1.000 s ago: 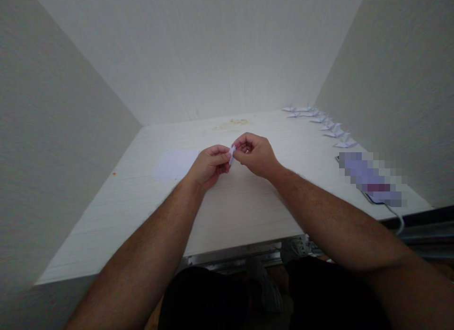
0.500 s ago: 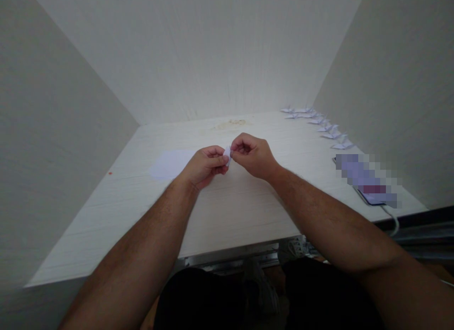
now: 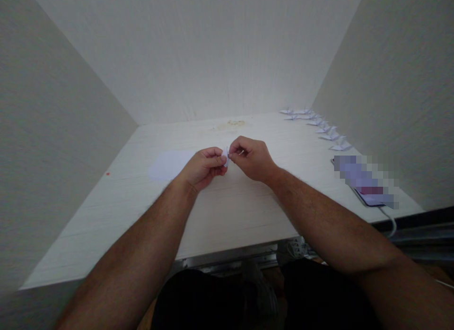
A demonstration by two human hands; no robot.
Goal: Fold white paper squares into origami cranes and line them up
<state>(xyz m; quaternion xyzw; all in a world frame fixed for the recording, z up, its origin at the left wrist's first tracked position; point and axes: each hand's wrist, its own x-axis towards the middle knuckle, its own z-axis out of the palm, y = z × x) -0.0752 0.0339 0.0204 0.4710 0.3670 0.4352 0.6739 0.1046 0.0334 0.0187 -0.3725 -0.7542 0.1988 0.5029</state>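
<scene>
A small piece of folded white paper (image 3: 224, 157) is held upright above the middle of the table. My left hand (image 3: 205, 165) pinches it between thumb and fingers from the left, the other fingers curled beneath. From the right, my right hand (image 3: 252, 157) closes thumb and forefinger on the paper's right edge. The fingertips hide part of the folds. Beside my left hand, white paper sheets (image 3: 169, 165) lie flat on the table, partly covered by that hand.
Several folded paper cranes (image 3: 328, 131) stand in a line along the right wall of the white table (image 3: 227, 216). Nearer me lies a phone (image 3: 365, 183), its screen blurred out, with a white cable (image 3: 392, 223). Walls rise at the back and both sides.
Both hands keep hold of the folded paper. My right hand has turned slightly, its fingertips lower on the paper's edge. The whole view has shifted a little.
</scene>
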